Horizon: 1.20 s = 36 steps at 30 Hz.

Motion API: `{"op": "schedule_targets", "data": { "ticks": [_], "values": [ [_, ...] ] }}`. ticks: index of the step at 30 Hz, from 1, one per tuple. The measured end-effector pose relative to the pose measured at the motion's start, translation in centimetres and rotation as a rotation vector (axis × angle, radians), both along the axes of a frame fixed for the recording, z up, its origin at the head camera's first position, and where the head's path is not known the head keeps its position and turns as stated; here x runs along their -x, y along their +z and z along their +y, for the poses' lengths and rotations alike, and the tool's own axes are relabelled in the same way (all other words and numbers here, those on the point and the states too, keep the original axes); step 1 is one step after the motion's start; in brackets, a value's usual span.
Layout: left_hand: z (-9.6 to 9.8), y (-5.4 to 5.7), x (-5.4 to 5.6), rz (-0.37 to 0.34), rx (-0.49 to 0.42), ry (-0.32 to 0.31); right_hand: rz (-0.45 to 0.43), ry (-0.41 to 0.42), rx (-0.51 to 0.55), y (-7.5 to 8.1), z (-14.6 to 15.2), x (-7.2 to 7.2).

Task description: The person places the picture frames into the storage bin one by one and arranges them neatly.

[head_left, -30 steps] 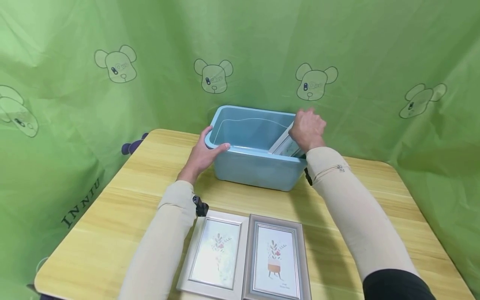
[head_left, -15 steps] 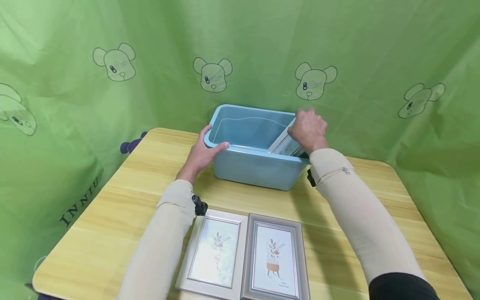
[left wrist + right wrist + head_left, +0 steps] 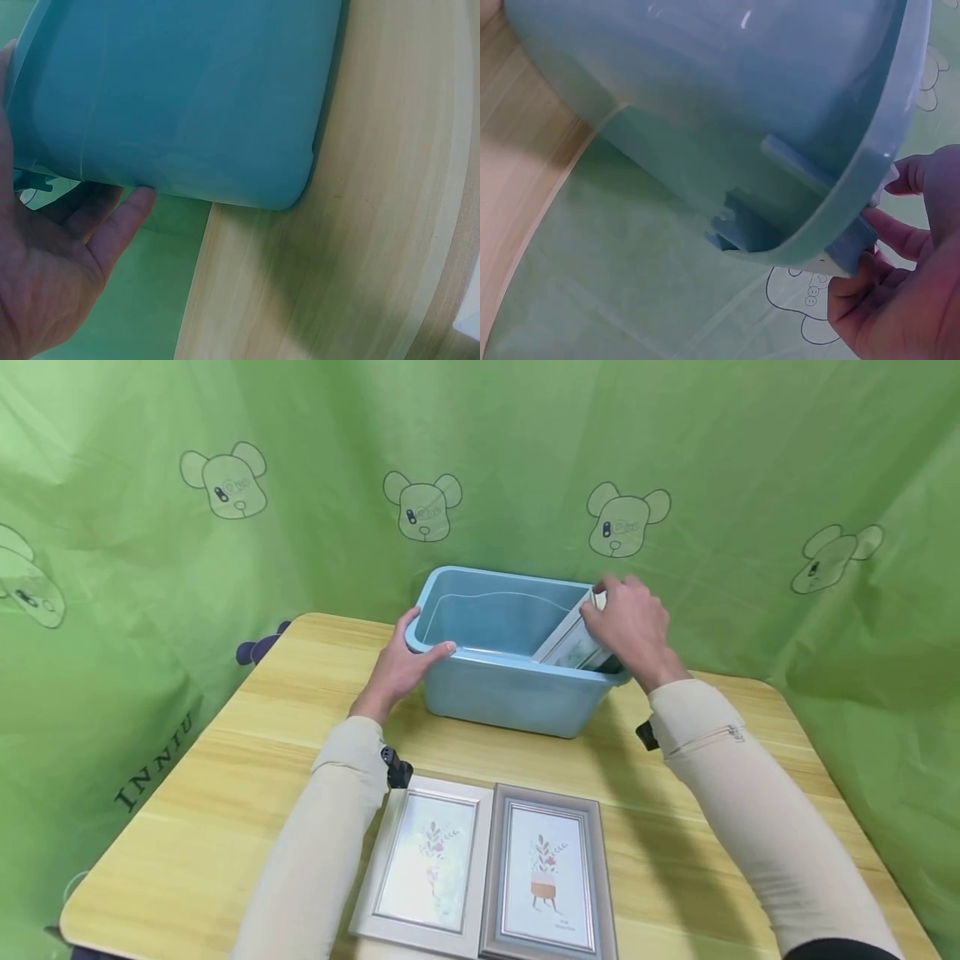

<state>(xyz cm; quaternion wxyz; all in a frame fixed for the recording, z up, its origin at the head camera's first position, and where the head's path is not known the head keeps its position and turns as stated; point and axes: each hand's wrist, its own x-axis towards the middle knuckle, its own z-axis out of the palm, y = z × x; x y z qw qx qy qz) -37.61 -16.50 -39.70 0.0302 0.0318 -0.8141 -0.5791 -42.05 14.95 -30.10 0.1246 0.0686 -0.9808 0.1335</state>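
Note:
A light blue plastic bin (image 3: 510,697) stands on the table. My left hand (image 3: 396,670) grips its left front corner, thumb over the rim and fingers along the outer side; the left wrist view shows those fingers (image 3: 120,225) against the bin wall (image 3: 187,97). Inside the bin's right end, a white picture frame (image 3: 572,642) leans at a slant, its upper end at the rim. My right hand (image 3: 636,625) pinches that upper end between thumb and fingers. In the right wrist view, the frame's edge (image 3: 849,247) sticks out past the rim beside my right hand (image 3: 915,292).
Two picture frames, one white (image 3: 427,860) and one grey-brown (image 3: 547,877), lie side by side face up on the table (image 3: 225,827) near its front. A green curtain (image 3: 517,427) with bear heads hangs close behind the bin. A purple object (image 3: 258,647) shows beyond the table's left edge.
My right hand has shifted slightly right and turned, uncovering more of the slanted frame's upper end. My left hand keeps its grip on the bin's corner.

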Motion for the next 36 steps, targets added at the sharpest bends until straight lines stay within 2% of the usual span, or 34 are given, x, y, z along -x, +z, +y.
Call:
{"op": "schedule_targets", "data": {
  "ticks": [12,23,28,36],
  "values": [
    [-0.1,0.0,-0.1,0.01,0.009,0.004,0.154,0.099,-0.009,-2.1,-0.2,-3.0],
    [-0.1,-0.1,0.0,0.006,0.023,0.007,0.378,0.302,-0.017,-4.1,-0.7,-6.3],
    [-0.1,-0.1,-0.2,-0.002,0.03,0.011,0.425,0.359,-0.01,-4.9,-0.9,-7.5],
    [0.0,0.1,-0.2,-0.004,0.036,0.007,0.412,0.432,0.037,-6.5,-0.4,-8.7]
  ]
}}
